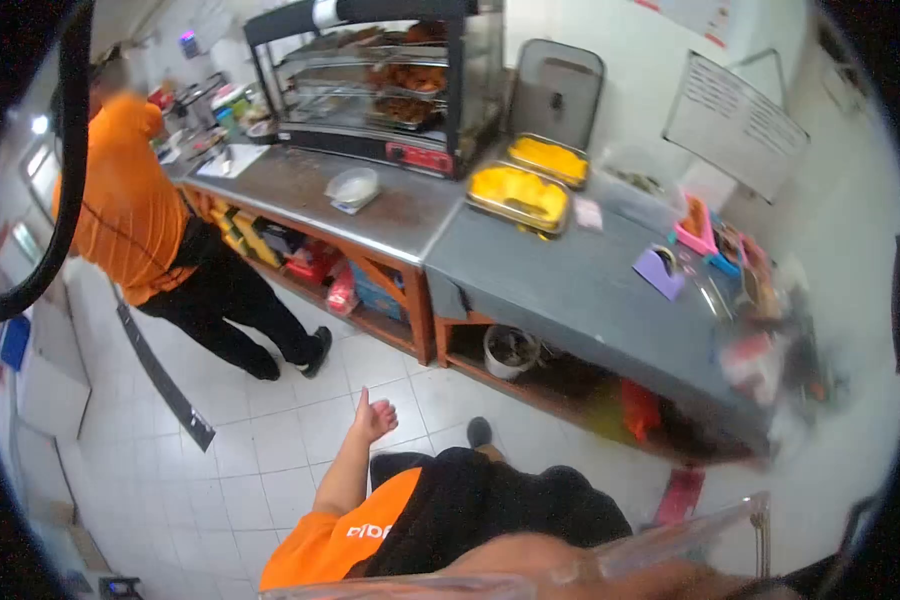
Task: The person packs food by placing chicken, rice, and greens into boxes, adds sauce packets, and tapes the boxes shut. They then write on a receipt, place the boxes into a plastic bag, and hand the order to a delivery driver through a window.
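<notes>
My left hand (374,418) hangs over the tiled floor, thumb sticking up apart from loosely curled fingers, and nothing shows in it. Very close to the camera, a bare arm (515,558) crosses the bottom edge. Around and over this arm is a clear plastic container or sheet (705,540), cut off by the frame. The fingers of my right hand cannot be made out, so its grip is unclear. Below the counter front, my dark apron (510,500) and one dark shoe (480,432) show.
A co-worker in orange (120,215) stands at the left by a steel counter (300,185). A glass food warmer (370,85) sits on it. On the grey counter (570,280) are yellow food trays (518,195) and a purple holder (658,272). A white bucket (510,352) stands underneath.
</notes>
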Demonstrator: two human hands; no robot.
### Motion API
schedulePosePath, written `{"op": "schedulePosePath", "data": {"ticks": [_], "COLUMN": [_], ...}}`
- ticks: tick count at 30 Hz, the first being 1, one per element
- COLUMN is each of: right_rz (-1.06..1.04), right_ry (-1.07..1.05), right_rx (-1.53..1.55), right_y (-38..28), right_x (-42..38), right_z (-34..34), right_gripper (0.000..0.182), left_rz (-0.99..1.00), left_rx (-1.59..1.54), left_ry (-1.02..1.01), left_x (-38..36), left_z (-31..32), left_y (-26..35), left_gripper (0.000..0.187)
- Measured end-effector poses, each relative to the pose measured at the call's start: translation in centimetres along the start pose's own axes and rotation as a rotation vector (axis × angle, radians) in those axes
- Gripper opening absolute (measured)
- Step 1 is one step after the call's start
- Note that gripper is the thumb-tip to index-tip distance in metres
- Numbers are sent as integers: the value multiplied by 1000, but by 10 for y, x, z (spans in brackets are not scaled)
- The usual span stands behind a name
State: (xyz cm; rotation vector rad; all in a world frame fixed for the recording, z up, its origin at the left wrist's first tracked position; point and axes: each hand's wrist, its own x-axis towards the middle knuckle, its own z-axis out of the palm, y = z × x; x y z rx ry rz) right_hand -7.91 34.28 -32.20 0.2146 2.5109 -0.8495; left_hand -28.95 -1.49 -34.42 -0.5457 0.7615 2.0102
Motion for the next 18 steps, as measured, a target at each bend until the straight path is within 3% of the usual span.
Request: {"op": "schedulePosePath", "data": {"ticks": [2,4,9,13,16,17,18], "right_rz": [-62,-117,-230,-319,-395,-417,-434], "right_ry": [-71,-133,-279,-388,-478,-515,-554], "right_rx": [-5,-9,-18,-41,-55,-55,-54], "right_y": [-10,-16,-37,-66,-107,-123,-143], "right_x": [28,56,121,184,237,250,262], "right_z": [-18,-37,-91,-135,-151,-150,-148], "right_gripper": [36,36,36,37,37,37,37], "left_rz": [41,41,144,168,152,103,111], "left_rx": [-31,2,207,455,543,500,486], "left_ry": [-99,-320,-457,-232,125,136,151], "left_x": [-9,-10,-22,12,45,63,49], "left_z": [47,86,173,184,137,95,50], "left_y": [33,62,118,144,129,115,86], "left_gripper": [65,65,68,69,60,48,48]}}
